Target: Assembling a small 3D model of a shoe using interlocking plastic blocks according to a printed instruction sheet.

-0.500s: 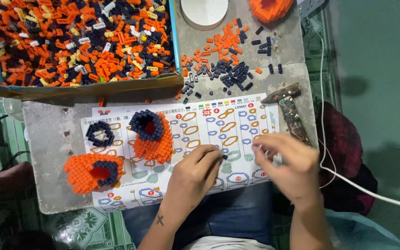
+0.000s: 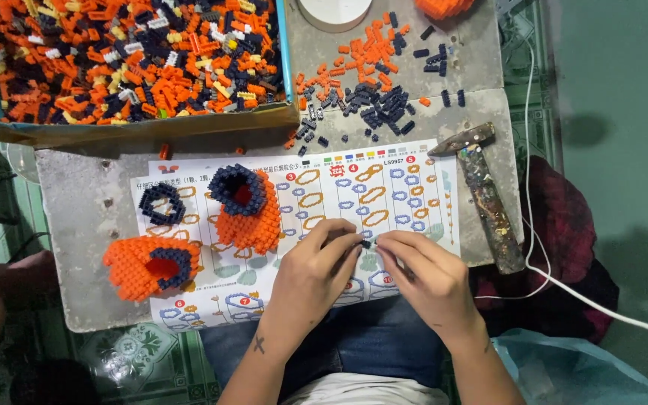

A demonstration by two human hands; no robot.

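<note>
Both hands met over the instruction sheet (image 2: 294,225) on the grey tabletop (image 2: 91,225). The left hand (image 2: 316,274) and right hand (image 2: 425,281) had their fingers pinched together from either side on a tiny dark brick piece (image 2: 367,244), held just above the paper. At ten o'clock from the hands stood an orange and navy brick tube (image 2: 245,206), with a navy brick ring (image 2: 161,204) further toward nine o'clock and a second orange brick piece (image 2: 151,262) at about eight. A hammer (image 2: 485,195) lay at two o'clock. Loose bricks (image 2: 373,82) were scattered at twelve, beside a box of bricks (image 2: 129,56) at eleven.
</note>
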